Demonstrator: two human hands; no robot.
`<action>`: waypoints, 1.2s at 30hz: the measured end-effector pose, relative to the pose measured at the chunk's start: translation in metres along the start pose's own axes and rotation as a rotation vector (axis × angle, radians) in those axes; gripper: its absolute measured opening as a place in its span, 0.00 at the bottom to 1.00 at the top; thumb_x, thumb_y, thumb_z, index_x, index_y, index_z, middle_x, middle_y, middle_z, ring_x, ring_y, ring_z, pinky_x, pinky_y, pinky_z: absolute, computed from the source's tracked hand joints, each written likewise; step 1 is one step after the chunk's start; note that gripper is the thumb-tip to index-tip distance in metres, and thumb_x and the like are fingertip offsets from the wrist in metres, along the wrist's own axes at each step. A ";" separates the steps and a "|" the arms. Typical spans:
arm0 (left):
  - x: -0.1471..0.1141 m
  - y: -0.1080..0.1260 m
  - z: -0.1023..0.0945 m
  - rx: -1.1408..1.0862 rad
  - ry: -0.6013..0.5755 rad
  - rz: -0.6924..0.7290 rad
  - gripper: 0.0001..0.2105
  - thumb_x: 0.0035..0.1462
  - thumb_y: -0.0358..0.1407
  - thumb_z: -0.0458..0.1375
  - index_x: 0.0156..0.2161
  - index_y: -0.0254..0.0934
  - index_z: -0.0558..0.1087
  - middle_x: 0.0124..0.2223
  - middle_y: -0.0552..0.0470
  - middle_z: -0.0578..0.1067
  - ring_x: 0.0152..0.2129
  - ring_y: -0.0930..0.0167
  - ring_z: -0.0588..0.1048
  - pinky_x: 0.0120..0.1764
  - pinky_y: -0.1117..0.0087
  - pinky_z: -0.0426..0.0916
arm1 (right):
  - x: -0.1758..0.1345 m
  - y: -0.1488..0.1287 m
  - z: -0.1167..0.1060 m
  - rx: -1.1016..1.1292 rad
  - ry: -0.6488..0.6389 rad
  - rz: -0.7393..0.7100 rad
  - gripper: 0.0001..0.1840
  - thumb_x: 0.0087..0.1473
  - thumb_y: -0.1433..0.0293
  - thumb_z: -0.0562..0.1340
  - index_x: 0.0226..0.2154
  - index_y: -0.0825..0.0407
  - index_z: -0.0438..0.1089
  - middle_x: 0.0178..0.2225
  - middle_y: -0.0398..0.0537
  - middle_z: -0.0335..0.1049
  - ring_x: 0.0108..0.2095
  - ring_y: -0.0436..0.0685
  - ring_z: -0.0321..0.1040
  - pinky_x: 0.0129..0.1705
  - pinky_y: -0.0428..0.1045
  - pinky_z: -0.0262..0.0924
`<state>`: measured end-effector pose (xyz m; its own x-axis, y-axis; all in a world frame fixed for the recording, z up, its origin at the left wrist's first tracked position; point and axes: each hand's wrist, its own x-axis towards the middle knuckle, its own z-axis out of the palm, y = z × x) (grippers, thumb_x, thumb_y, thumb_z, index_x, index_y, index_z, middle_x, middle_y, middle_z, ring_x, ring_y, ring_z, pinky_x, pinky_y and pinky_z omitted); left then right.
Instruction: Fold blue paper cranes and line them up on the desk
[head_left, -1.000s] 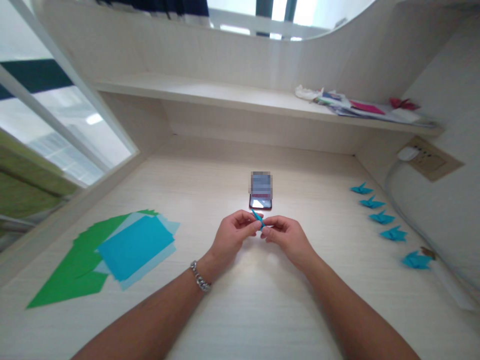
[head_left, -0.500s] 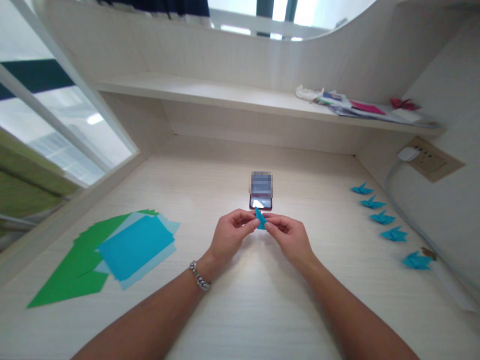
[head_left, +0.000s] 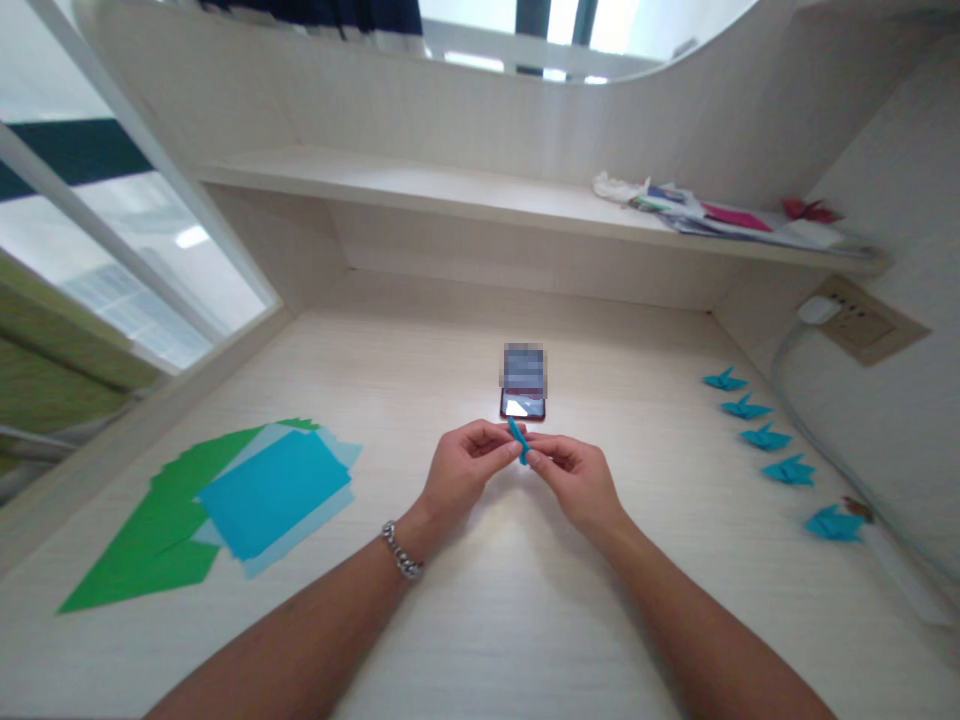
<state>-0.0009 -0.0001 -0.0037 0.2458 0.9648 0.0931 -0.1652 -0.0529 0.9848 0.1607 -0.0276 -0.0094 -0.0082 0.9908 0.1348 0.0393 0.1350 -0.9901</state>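
A small folded piece of blue paper is held up between my two hands, seen nearly edge-on as a narrow strip. My left hand pinches it from the left with thumb and fingers. From the right, my right hand pinches it too, thumb at its lower part. Just beyond the fingers lies a phone, its upper part pixelated. On the right side of the desk, several blue folded paper cranes stand in a row.
Blue paper sheets overlap green sheets at the left. A shelf crosses the back, with papers on it. A charger with a cable is plugged into the right wall socket.
The folded paper has turned in my fingers from showing a wider face to a thin edge. Both hands keep nearly the same place.
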 end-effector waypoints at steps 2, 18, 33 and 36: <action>0.000 0.000 0.000 0.013 0.011 -0.005 0.06 0.48 0.34 0.65 0.31 0.33 0.75 0.37 0.44 0.79 0.36 0.66 0.76 0.45 0.62 0.69 | 0.000 0.002 0.001 -0.006 0.014 0.006 0.09 0.49 0.65 0.65 0.34 0.49 0.77 0.39 0.49 0.77 0.43 0.61 0.72 0.48 0.56 0.65; 0.002 -0.008 -0.002 0.150 0.002 -0.009 0.08 0.53 0.35 0.61 0.38 0.33 0.75 0.38 0.46 0.79 0.36 0.67 0.77 0.43 0.65 0.71 | -0.001 0.004 0.005 -0.159 0.108 0.082 0.08 0.49 0.69 0.63 0.33 0.53 0.75 0.33 0.49 0.76 0.34 0.57 0.72 0.39 0.51 0.66; 0.004 -0.013 -0.005 0.164 -0.058 0.081 0.06 0.53 0.34 0.62 0.37 0.35 0.76 0.44 0.44 0.78 0.41 0.66 0.77 0.47 0.62 0.71 | -0.003 0.000 0.010 -0.216 0.145 -0.041 0.08 0.51 0.69 0.62 0.34 0.51 0.75 0.40 0.49 0.76 0.40 0.57 0.72 0.38 0.49 0.68; 0.005 -0.012 -0.006 0.167 -0.054 0.083 0.06 0.53 0.33 0.62 0.37 0.35 0.77 0.43 0.44 0.79 0.40 0.66 0.77 0.47 0.62 0.71 | -0.003 0.001 0.010 -0.201 0.146 -0.050 0.07 0.51 0.69 0.62 0.34 0.51 0.75 0.42 0.49 0.76 0.41 0.58 0.72 0.38 0.50 0.68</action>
<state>-0.0037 0.0066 -0.0164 0.2897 0.9404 0.1781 -0.0273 -0.1779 0.9837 0.1512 -0.0306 -0.0116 0.1290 0.9708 0.2024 0.2405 0.1674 -0.9561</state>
